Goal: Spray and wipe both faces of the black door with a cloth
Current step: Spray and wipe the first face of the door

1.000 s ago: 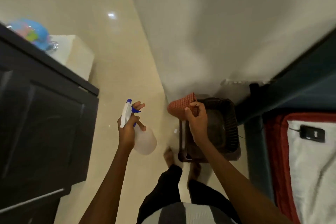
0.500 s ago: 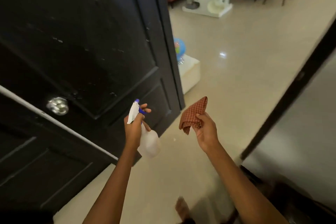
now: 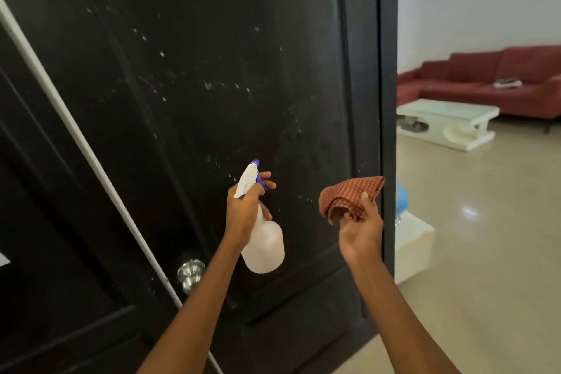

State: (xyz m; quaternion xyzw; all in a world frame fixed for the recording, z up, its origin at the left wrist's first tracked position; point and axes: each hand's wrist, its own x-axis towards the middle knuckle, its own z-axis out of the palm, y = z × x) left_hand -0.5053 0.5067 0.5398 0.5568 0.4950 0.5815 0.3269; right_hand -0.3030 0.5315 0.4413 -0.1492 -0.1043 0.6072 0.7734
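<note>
Bottle [image 3: 263, 240] upright, nozzle twd door [image 3: 188, 100]

No text, label, brand, number or sign can be read anywhere in the scene. No lettering is shown on the spray bottle [image 3: 263, 240], and none is borne by the black door [image 3: 212, 70]. The item lying on the far sofa [image 3: 485, 79] is too small to be read.

view has swung up to the black door [image 3: 212, 100], both hands now raised before it
</note>
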